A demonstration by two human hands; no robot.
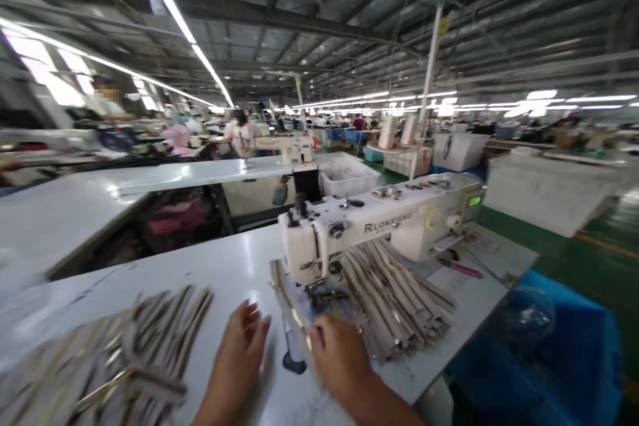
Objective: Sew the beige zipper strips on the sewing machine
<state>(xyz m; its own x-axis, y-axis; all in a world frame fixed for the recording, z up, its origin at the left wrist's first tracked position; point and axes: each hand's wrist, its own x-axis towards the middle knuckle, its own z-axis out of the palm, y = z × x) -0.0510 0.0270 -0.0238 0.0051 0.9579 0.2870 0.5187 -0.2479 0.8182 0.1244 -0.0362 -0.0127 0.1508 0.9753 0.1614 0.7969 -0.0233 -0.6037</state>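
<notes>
The strip point(287, 299) in the right hand point(339, 359) is tan with a shiny gold edge. Past that hand, the sewing machine point(394, 219) is white with dark letters. The table point(224, 266) under the left hand point(239, 353) is white. Right of the right hand, the bin point(549, 353) is blue.

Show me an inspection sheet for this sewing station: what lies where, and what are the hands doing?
Surface: white table, glossy, bare in the middle.
Job's things: sewing machine; tan strip running towards its needle area.
Clutter: left strip pile; right strip pile under the machine arm; pink-handled tool; blue bin beside the table.
Grips: left hand open, resting on the table; right hand pinching the tan strip.
Cables: nothing seen.
Surroundings: more sewing tables, people far back, white crates, green floor, strip lights overhead.
</notes>
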